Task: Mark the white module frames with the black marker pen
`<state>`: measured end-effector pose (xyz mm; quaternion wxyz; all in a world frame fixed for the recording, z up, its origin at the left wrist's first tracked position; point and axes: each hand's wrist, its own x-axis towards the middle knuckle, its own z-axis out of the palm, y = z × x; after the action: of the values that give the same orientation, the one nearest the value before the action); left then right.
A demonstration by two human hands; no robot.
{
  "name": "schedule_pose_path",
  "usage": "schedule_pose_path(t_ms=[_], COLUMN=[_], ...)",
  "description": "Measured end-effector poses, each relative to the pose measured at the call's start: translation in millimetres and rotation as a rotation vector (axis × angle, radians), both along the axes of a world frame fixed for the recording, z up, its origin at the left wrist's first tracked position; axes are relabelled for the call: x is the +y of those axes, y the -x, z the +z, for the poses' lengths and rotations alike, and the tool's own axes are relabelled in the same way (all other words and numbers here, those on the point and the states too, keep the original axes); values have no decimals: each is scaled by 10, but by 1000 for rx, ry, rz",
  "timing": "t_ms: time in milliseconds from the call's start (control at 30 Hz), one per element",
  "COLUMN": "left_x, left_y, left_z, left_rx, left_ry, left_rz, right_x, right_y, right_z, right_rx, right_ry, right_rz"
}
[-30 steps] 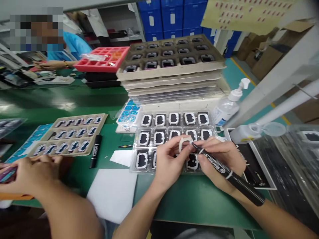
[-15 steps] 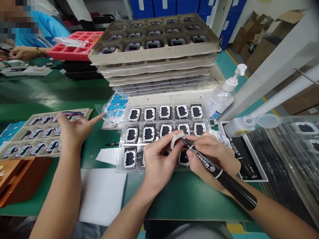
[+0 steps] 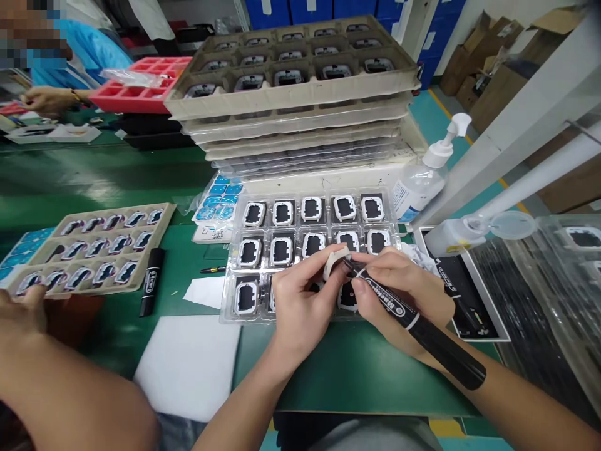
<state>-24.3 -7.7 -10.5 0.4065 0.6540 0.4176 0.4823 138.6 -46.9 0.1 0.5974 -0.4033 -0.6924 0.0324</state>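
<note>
Between its thumb and fingers, my left hand (image 3: 305,307) pinches a small pale frame (image 3: 334,260) over the front row of a clear plastic tray (image 3: 230,316). My right hand (image 3: 404,297) is closed around a black marker (image 3: 422,335), whose tip meets the frame's right side. Fingertips of my right hand reach close to the frame too. White-rimmed square parts (image 3: 282,249) with dark centres sit in the tray's pockets. Both hands cover some of the front pockets.
Stacked trays (image 3: 291,94) rise behind the clear tray. A pump bottle (image 3: 422,178) stands at right. A co-worker's arm (image 3: 70,382) reaches in at left beside a beige tray (image 3: 162,235) and another marker (image 3: 151,282). White sheet (image 3: 188,366) at front left.
The co-worker's arm has swung left and down to the near edge of the beige tray, uncovering the second marker. My hands, the frame and my marker have barely moved.
</note>
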Motion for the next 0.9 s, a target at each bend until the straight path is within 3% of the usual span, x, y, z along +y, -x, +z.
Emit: schedule_pose_path(t_ms=[900], left_x=[9], left_y=[-7], left_z=[-54], left_rx=[12], left_ry=[-12], left_rz=[-4], right_x=[-3], right_y=[39], right_z=[-39], right_rx=[1], right_ry=[20], right_rz=[-57])
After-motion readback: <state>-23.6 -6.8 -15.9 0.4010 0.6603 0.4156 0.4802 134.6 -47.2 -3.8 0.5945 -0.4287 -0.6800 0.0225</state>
